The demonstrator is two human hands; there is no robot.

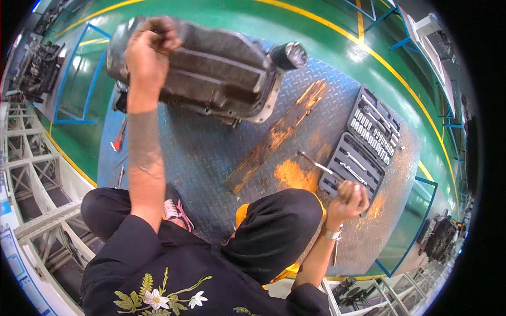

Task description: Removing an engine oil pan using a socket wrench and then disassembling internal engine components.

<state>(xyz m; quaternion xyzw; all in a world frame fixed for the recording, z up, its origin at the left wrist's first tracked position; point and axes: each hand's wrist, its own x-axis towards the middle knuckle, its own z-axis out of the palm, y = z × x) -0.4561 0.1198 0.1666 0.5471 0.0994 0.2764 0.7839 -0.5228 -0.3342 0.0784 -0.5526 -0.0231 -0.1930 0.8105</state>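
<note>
An engine block with a dark oil pan (pixel 211 71) facing up lies at the far left, a round black oil filter (pixel 289 56) at its right end. Over the pan's left part is my left hand (pixel 153 45), its fingers curled in and a little blurred; what they hold, if anything, is hidden. Low on the right, my right hand (pixel 348 203) is closed around the near end of a slim metal wrench (pixel 317 164). The wrench's dark tip points up and left, above orange powder. Beside that hand lies an opened socket set case (pixel 345 145) with sockets and wrenches in its slots.
A splintered wooden plank (pixel 279 134) lies across the blue checkered metal plate (pixel 211 152). Orange powder (pixel 294 176) is spread near the case. A red-handled tool (pixel 119 139) rests at the left edge. Blue frames (pixel 84 73) and white racks (pixel 37 152) stand around.
</note>
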